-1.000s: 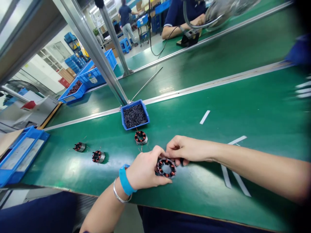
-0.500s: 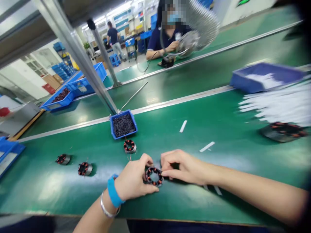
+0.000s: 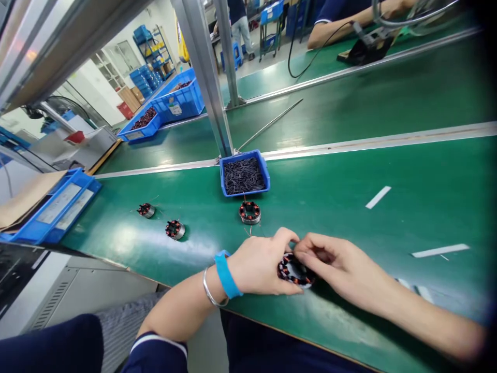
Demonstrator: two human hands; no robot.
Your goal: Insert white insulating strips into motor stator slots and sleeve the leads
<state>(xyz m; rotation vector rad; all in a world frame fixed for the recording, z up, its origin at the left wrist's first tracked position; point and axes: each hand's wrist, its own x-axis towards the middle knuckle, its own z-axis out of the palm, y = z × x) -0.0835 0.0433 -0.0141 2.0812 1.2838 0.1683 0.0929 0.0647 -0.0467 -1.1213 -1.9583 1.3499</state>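
My left hand (image 3: 262,264), with a blue band and a silver bangle at the wrist, is closed around a ring-shaped motor stator (image 3: 294,271) with red-orange copper coils, resting on the green mat (image 3: 349,217) near its front edge. My right hand (image 3: 337,264) pinches at the stator's top rim with thumb and forefinger; what it pinches is too small to see. Three more stators lie on the mat: one (image 3: 249,212) just beyond my hands, two smaller-looking ones (image 3: 175,229) (image 3: 146,210) to the left.
A small blue tray (image 3: 244,175) of thin dark pins stands behind the stators, at the foot of a slanted metal post (image 3: 205,77). White strips (image 3: 378,197) lie on the mat to the right. Blue bins (image 3: 54,207) sit left; another person's arm (image 3: 341,23) rests at the far bench.
The view swung left and down. Both hands stay on the stator; the right hand's fingers have shifted onto its top rim.
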